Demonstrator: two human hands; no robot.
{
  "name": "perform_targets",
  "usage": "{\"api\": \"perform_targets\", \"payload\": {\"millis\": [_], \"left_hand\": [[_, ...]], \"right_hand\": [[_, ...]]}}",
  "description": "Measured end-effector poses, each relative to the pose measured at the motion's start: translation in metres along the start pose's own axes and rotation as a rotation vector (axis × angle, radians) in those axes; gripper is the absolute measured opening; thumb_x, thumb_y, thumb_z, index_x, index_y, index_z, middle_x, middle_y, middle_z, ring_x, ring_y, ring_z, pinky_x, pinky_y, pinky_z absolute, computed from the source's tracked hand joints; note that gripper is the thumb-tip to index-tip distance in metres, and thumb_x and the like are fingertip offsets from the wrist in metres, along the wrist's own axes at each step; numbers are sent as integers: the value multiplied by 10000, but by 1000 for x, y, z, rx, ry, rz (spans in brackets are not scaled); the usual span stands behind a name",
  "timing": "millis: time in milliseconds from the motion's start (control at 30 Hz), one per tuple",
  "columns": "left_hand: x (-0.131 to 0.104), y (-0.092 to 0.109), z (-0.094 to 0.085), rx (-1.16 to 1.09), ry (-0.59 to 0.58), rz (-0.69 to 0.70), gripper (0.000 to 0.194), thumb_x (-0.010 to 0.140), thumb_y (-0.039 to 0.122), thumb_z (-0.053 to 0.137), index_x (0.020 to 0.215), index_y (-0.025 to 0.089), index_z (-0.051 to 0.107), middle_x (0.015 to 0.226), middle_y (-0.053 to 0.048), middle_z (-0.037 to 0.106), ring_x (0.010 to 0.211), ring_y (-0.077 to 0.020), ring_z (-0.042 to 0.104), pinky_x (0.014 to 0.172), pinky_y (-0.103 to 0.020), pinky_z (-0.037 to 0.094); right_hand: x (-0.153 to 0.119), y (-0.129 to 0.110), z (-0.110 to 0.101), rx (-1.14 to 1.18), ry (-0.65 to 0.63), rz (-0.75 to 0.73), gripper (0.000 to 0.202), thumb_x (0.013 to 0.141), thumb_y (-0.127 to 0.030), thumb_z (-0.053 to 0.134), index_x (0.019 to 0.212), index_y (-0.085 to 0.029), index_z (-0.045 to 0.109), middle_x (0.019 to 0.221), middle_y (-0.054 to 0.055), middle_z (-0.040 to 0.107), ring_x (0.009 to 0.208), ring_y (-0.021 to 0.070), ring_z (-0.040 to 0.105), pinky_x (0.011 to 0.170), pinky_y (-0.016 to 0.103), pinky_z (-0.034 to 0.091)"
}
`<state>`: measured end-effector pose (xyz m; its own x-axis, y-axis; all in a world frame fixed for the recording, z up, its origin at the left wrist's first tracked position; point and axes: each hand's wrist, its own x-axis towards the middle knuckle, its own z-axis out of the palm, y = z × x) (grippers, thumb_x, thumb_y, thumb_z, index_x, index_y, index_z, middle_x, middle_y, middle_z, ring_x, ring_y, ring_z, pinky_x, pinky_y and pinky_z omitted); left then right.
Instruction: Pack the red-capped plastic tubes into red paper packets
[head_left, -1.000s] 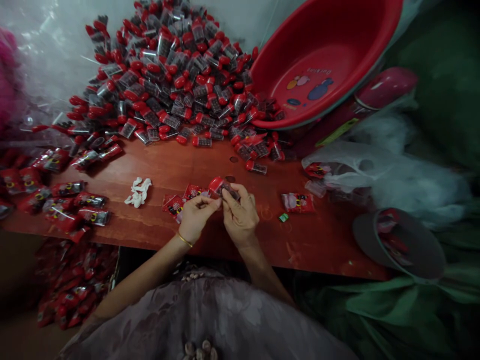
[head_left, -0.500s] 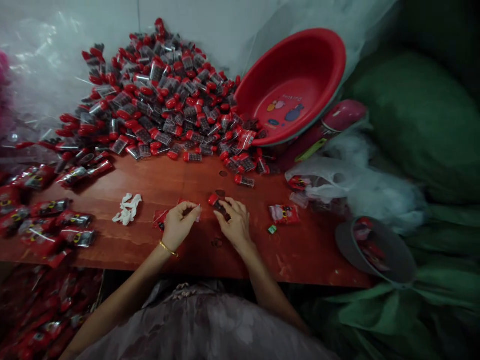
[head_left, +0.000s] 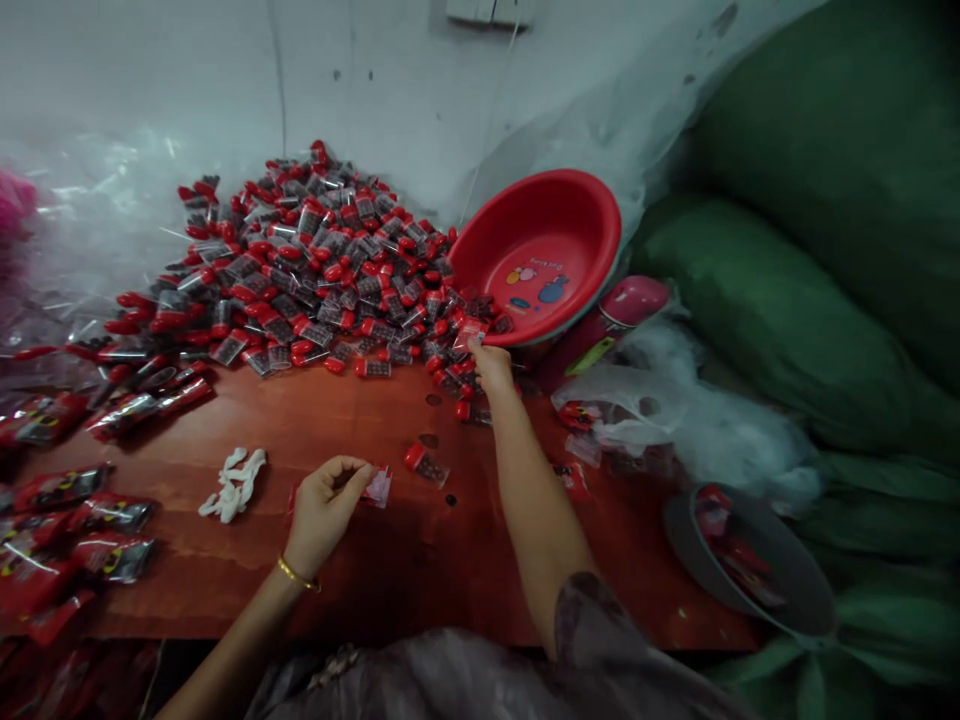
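My left hand (head_left: 330,505), with a gold bangle at the wrist, has thumb and forefinger closed in a pinch over a small red packet (head_left: 379,487) lying on the table; what is between the fingertips is too small to make out. My right hand (head_left: 493,368) is stretched far forward to the edge of the pile. Its fingers are closed at a clear-and-red packet (head_left: 471,334) beside the basin. A small clear bottle with a red cap and dark contents (head_left: 426,463) lies on the table between the hands.
A large heap of red-capped bottles (head_left: 315,270) covers the back. Near it leans a red basin (head_left: 540,250). Filled red packs (head_left: 112,510) lie at left by a crumpled white thing (head_left: 234,487). A grey bowl (head_left: 750,570) and green sacks (head_left: 772,310) stand at right.
My right hand has left the red-capped bottle on the table and reached forward to the packet by the basin. My left hand stays near its packet. The view has tilted upward.
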<state>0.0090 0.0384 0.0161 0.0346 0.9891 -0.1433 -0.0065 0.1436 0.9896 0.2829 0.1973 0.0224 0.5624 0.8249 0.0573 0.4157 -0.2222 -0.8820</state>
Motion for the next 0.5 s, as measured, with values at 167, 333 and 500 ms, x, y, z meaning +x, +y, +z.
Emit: {"api": "perform_targets", "payload": {"millis": [167, 333, 500], "left_hand": [[13, 16, 8, -48, 36, -9, 208, 619, 338, 747, 699, 157, 686, 663, -11, 665, 624, -117, 578, 613, -199, 440], [28, 39, 31, -277, -47, -207, 479, 536, 448, 784, 899, 152, 688, 855, -66, 704, 742, -148, 635, 663, -239, 466], [22, 33, 38, -371, -101, -222, 424, 438, 440, 827, 685, 125, 685, 626, -2, 653, 518, -76, 540, 521, -194, 429]], "right_hand": [[-41, -4, 2, 167, -47, 41, 419, 701, -598, 530, 578, -210, 432, 423, -108, 285, 370, 52, 236, 370, 200, 223], [-127, -12, -3, 413, -386, -73, 383, 658, -539, 633, 578, -194, 488, 454, -92, 333, 397, 50, 276, 389, 195, 233], [-192, -12, -3, 472, -577, -123, 345, 666, -465, 671, 556, -173, 524, 504, -61, 426, 463, 60, 351, 444, 190, 289]]}}
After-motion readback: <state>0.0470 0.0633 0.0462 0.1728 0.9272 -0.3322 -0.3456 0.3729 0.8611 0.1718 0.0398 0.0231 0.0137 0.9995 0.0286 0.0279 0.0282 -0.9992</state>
